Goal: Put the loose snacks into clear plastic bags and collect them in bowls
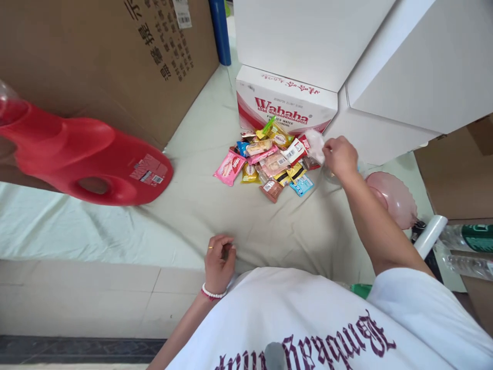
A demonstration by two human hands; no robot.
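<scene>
My right hand (341, 156) is closed in a pinch at the edge of a pale, crumpled white packet (316, 145), whose kind I cannot make out. Right beside it lies a heap of wrapped snacks (275, 160), with pink, yellow, blue, brown and white wrappers. Partly hidden below my right hand is a clear, see-through object (332, 176). Near the cloth's front edge, my left hand (220, 262) rests with loosely bent fingers, the thumb apart and nothing held.
Behind the heap stands a white and red Wahaha box (285, 105), against large white boxes (308, 36). A red jug (127, 177) and a brown carton (96, 67) are at left. At right are a pink translucent bowl (396, 200), a white roll (431, 236) and plastic bottles (472, 237).
</scene>
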